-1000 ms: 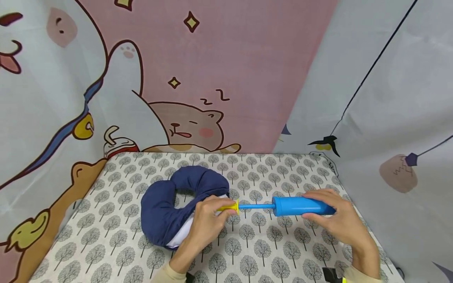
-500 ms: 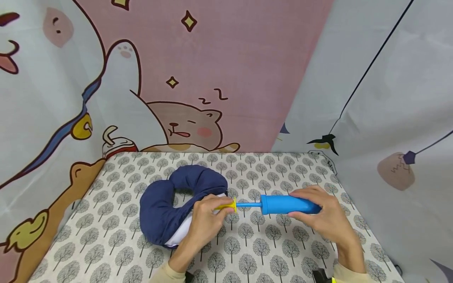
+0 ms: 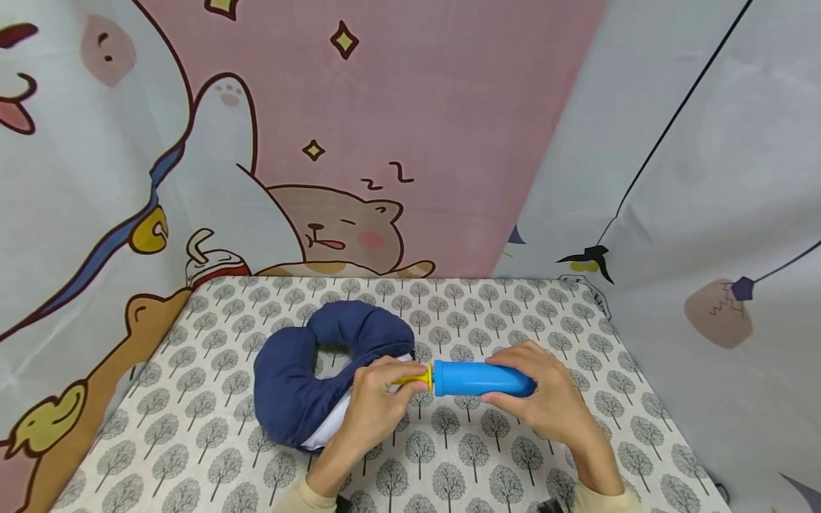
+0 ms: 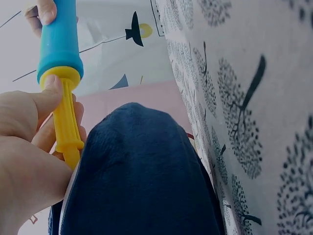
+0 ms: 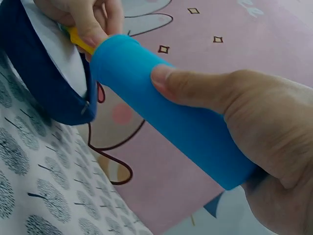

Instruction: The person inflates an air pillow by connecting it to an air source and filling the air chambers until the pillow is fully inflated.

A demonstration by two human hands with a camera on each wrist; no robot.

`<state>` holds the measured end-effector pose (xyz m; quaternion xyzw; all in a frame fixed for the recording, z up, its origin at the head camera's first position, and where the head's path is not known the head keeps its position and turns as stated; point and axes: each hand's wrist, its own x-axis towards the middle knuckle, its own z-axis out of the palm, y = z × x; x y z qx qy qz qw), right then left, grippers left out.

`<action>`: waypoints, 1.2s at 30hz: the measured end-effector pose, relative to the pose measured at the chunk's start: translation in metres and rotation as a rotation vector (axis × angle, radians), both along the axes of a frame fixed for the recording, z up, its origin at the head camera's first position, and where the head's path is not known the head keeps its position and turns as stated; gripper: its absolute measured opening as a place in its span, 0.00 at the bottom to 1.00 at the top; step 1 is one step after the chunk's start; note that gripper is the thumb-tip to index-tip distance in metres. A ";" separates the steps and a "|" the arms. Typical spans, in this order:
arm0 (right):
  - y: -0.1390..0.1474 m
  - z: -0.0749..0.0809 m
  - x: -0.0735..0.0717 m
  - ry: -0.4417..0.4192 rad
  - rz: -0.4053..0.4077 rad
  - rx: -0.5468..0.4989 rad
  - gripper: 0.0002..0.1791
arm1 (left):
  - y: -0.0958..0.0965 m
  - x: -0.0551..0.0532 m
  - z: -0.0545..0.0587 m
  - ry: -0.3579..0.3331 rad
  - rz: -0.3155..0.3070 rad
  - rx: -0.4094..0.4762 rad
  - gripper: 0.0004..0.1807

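Observation:
A blue hand pump [image 3: 477,378] with a yellow nozzle end [image 4: 67,117] lies level between my hands in the head view. My right hand [image 3: 545,390] grips the blue barrel, its thumb along the side in the right wrist view. Between thumb and fingers, my left hand [image 3: 378,399] pinches the yellow end. The blue barrel stands right against that yellow part, with the rod hidden. A navy U-shaped neck pillow [image 3: 288,377] with a white inner part [image 3: 330,422] lies behind and left of my left hand. The yellow tip runs to the pillow's white side in the left wrist view.
The table [image 3: 477,456] wears a cloth printed with grey trees. Behind it hangs a pink and white curtain [image 3: 449,128] with cartoon animals, and a grey-white curtain [image 3: 718,178] closes off the right side.
My right hand has moved left with the blue barrel, and the blue rod has slid fully into it. My left hand has stayed in place on the yellow end.

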<state>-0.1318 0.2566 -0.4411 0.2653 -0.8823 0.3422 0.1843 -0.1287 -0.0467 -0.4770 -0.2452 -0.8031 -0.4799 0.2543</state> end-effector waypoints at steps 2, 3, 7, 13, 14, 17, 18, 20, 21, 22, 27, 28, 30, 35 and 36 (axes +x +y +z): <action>0.003 0.000 0.000 -0.003 0.005 0.001 0.32 | 0.000 0.000 0.001 0.007 -0.004 -0.004 0.14; 0.006 0.001 0.000 -0.004 0.005 0.000 0.32 | 0.000 0.000 0.001 0.010 -0.005 -0.006 0.14; 0.020 0.005 0.003 -0.044 -0.022 -0.006 0.32 | 0.000 0.000 0.002 0.033 -0.005 -0.012 0.14; 0.046 0.006 0.005 -0.058 -0.059 -0.027 0.34 | -0.002 -0.003 -0.001 0.077 0.001 -0.016 0.14; 0.050 0.006 0.006 -0.057 -0.066 -0.034 0.34 | -0.002 -0.003 -0.001 0.081 0.002 -0.015 0.14; 0.060 0.007 0.007 -0.062 -0.100 -0.044 0.35 | -0.003 -0.004 -0.002 0.083 0.006 -0.015 0.14; 0.062 0.008 0.008 -0.068 -0.112 -0.041 0.35 | -0.003 -0.004 -0.002 0.081 0.008 -0.017 0.14; 0.068 0.008 0.009 -0.081 -0.131 -0.043 0.35 | -0.003 -0.004 -0.001 0.072 0.012 -0.019 0.14; 0.070 0.008 0.010 -0.088 -0.137 -0.044 0.35 | -0.004 -0.004 -0.001 0.071 0.013 -0.019 0.14; 0.073 0.009 0.010 -0.093 -0.143 -0.042 0.36 | -0.004 -0.005 -0.001 0.071 0.015 -0.020 0.14; 0.084 0.010 0.013 -0.099 -0.170 -0.035 0.36 | -0.005 -0.006 -0.001 0.091 0.019 -0.022 0.14; 0.086 0.010 0.013 -0.099 -0.174 -0.033 0.36 | -0.005 -0.006 -0.001 0.092 0.020 -0.022 0.14; 0.087 0.011 0.013 -0.096 -0.179 -0.040 0.37 | -0.006 -0.006 -0.001 0.086 0.019 -0.021 0.14; 0.083 0.011 0.012 -0.046 -0.155 -0.072 0.37 | -0.007 -0.005 0.001 0.061 0.019 -0.016 0.13; 0.081 0.011 0.011 -0.037 -0.145 -0.070 0.37 | -0.006 -0.005 0.001 0.057 0.022 -0.013 0.13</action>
